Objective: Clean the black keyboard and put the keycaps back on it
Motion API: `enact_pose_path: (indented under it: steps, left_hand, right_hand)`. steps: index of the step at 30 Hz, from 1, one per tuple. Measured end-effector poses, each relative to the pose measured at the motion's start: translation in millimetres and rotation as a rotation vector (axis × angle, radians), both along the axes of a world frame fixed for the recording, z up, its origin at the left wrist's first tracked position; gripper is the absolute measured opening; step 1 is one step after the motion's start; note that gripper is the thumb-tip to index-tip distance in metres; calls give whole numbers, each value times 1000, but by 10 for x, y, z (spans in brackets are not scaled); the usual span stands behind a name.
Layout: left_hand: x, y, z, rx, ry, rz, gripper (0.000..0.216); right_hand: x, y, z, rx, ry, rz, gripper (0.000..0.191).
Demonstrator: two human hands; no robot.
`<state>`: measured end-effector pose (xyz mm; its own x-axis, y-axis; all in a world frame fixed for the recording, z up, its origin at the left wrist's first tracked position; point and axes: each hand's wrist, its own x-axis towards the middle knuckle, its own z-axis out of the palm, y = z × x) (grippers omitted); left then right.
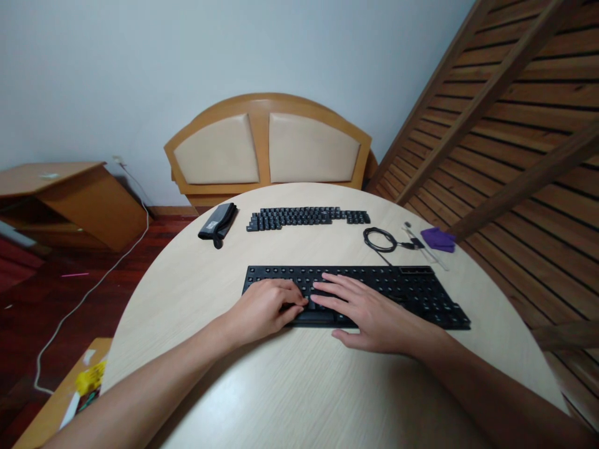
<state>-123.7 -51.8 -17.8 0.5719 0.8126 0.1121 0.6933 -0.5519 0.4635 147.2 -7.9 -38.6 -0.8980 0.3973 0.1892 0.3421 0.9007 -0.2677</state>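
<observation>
A black keyboard frame [374, 293], its caps stripped off, lies flat on the round bench [262, 386]. The left hand [264, 308] and right hand [369, 312] both rest on the keyboard frame's near left part, fingers spread flat, gripping nothing. Behind the keyboard frame lie the removed keycaps [306, 217] in rows; a coiled cable [381, 239] sits at its far right. The frame looks stiff, fairly light and smooth; its bare switches seem fragile, so the long edges are probably the best hold.

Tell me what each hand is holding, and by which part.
Nothing is gripped. The left hand and right hand lie flat on the near-left part of the black keyboard base with its keycaps removed.
</observation>
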Motion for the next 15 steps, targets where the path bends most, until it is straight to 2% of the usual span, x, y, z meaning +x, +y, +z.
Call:
enact_pose_path:
  steps: [4,8,10,13,15]
  left_hand:
    - [-39,23,29,-38,-5,10,22]
    - [-112,34,118,-44,-15,-9,28]
    - [-151,36,130,-20,-1,-61,51]
    - [-198,46,56,-1,64,-76,93]
    - [-218,59,-25,-9,110,-58,105]
  right_hand:
    - [-72,-14,29,6,-10,41,62]
    - [-193,10,170,-12,-17,56,56]
    - [-247,28,228,-20,-29,52,53]
    - [-281,44,222,-30,-17,42,49]
    - [-271,44,169,-38,8,40,45]
